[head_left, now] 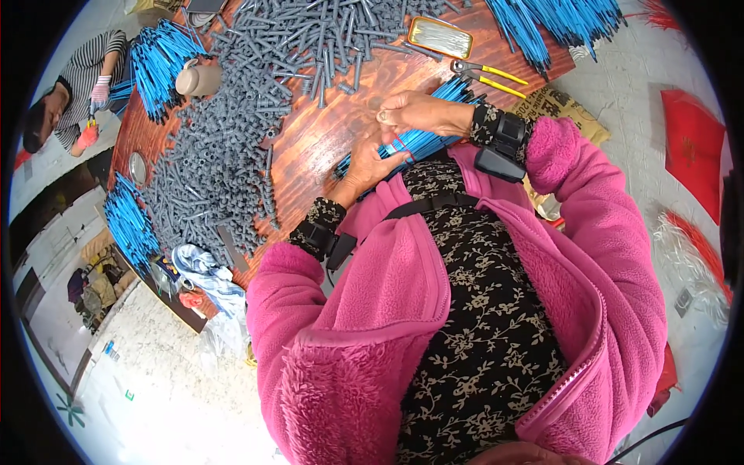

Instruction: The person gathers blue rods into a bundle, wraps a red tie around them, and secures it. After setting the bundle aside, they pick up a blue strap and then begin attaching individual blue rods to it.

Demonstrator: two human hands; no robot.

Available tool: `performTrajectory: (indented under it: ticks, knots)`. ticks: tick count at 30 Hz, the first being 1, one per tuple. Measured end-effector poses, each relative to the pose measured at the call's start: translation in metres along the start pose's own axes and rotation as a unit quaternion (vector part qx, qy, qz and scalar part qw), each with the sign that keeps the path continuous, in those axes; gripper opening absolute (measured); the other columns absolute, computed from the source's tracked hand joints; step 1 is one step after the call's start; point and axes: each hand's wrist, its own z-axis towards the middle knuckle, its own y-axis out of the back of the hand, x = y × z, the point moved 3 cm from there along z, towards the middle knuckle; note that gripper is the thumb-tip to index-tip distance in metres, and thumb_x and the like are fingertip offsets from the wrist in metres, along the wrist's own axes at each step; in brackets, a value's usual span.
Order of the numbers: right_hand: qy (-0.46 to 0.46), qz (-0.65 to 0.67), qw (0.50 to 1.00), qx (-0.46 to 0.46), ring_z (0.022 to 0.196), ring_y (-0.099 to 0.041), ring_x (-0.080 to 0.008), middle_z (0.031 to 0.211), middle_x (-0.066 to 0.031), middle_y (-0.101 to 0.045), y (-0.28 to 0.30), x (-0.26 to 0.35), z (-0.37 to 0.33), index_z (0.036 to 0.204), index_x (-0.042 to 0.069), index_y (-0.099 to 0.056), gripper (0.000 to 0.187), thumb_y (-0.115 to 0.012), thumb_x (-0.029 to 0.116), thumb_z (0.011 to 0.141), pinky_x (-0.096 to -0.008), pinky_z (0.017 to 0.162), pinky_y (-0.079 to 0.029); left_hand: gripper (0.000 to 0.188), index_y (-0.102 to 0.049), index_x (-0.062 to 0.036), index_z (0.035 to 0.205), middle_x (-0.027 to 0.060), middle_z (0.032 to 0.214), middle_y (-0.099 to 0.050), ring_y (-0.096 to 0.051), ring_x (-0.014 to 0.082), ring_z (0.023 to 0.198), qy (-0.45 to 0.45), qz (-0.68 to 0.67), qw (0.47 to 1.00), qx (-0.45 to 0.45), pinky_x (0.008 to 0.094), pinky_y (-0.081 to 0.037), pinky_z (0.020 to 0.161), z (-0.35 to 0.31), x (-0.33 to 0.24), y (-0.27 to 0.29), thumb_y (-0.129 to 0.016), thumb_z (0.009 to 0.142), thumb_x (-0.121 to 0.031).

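At the near edge of the wooden desk (325,132), just in front of the person's chest, a bundle of blue sticks (422,139) lies slantwise under both hands. The left hand (364,167) cups the bundle's lower end with its fingers curled loosely about it, while the right hand (411,112) pinches a thin red band (401,144) above the bundle, fingertips pressed shut. A heap of grey plastic tubes (232,147) lies to the left, and yellow-handled pliers (488,77) rest beyond the right hand.
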Motion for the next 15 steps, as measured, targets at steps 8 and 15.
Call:
performTrajectory:
  ticks: [8, 15]
  knots:
    - [-0.042, 0.002, 0.998, -0.043, 0.079, -0.063, -0.0162, 0.086, -0.0091, -0.067, 0.02, -0.012, 0.008, 0.098, -0.001, -0.063, 0.024, -0.055, 0.022, 0.098, -0.0326, 0.07, -0.051, 0.035, -0.067, -0.0061, 0.107, 0.0068, 0.103, -0.067, -0.062, 0.0223, 0.1, 0.046, -0.176, 0.983, 0.021, 0.0367, -0.047, 0.092, 0.008, 0.002, -0.024, -0.079, 0.078, -0.022]
    - [-0.099, 0.036, 0.989, -0.106, 0.093, -0.066, -0.0205, 0.102, -0.013, -0.07, 0.05, -0.019, -0.002, 0.108, -0.001, -0.064, 0.031, -0.052, 0.027, 0.099, -0.0318, 0.076, -0.052, 0.013, -0.067, -0.001, 0.099, 0.0044, 0.105, -0.068, -0.06, 0.011, 0.099, 0.151, -0.331, 0.93, 0.054, 0.0281, -0.048, 0.091, 0.016, 0.012, -0.032, -0.069, 0.088, -0.007]
